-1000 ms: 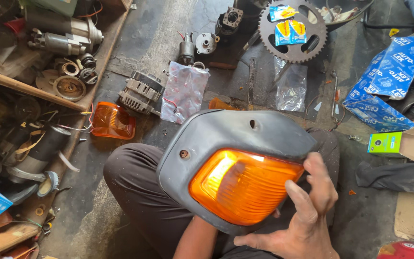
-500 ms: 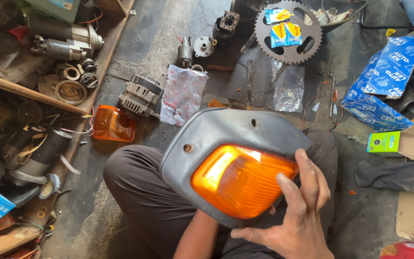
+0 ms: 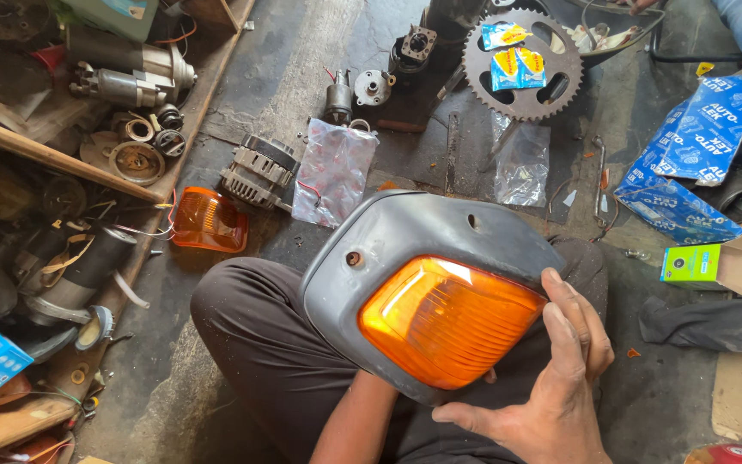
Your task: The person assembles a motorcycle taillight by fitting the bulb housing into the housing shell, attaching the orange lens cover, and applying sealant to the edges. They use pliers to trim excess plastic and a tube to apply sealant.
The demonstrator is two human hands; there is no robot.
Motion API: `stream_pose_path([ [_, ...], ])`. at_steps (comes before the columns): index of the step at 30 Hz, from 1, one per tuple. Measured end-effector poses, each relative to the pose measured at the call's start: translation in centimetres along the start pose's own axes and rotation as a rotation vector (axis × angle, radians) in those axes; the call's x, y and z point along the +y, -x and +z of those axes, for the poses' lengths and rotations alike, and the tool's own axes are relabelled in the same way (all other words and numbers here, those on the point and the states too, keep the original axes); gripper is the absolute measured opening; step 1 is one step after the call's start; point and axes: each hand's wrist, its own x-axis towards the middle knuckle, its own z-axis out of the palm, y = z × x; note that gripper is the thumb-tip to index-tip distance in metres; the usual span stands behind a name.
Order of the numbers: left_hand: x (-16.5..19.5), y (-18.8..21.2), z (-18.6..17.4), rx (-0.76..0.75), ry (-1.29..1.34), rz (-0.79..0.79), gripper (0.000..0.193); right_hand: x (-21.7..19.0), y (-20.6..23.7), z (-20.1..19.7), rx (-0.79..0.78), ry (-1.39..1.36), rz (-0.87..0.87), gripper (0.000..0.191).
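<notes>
Lamp (image 3: 440, 301) being held over the lap by the right hand (image 3: 551, 387).

Its grey housing is being gripped at the right edge, the fingers (image 3: 573, 314) being laid along the orange lens and the thumb being pressed under the lower rim. The left hand is being hidden behind the housing, only its forearm (image 3: 349, 425) being shown, so its grip cannot be told. A second orange lens (image 3: 208, 221) is being left on the floor (image 3: 302, 51) to the left, beside an alternator (image 3: 255, 172) and a plastic bag (image 3: 334, 172); a sprocket (image 3: 521, 64) is being kept farther off.
</notes>
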Motion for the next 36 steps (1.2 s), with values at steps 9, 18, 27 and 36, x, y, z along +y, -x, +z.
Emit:
stream_pose_path([
  [9,0.0,0.1,0.4,-0.006,-0.011,-0.01,0.084,0.4,0.7,-0.4,-0.052,0.036,0.06,0.134],
  [18,0.0,0.3,0.4,-0.019,-0.017,-0.023,0.091,1.4,1.7,0.0,-0.043,-0.085,0.063,0.138],
  [27,0.0,1.4,-0.1,-0.023,-0.013,-0.036,0.099,1.3,2.0,0.4,-0.032,-0.062,0.019,0.13],
  [36,0.7,0.0,3.3,-0.127,-0.105,-0.074,0.107,2.2,2.8,0.1,0.019,-0.543,0.128,0.127],
])
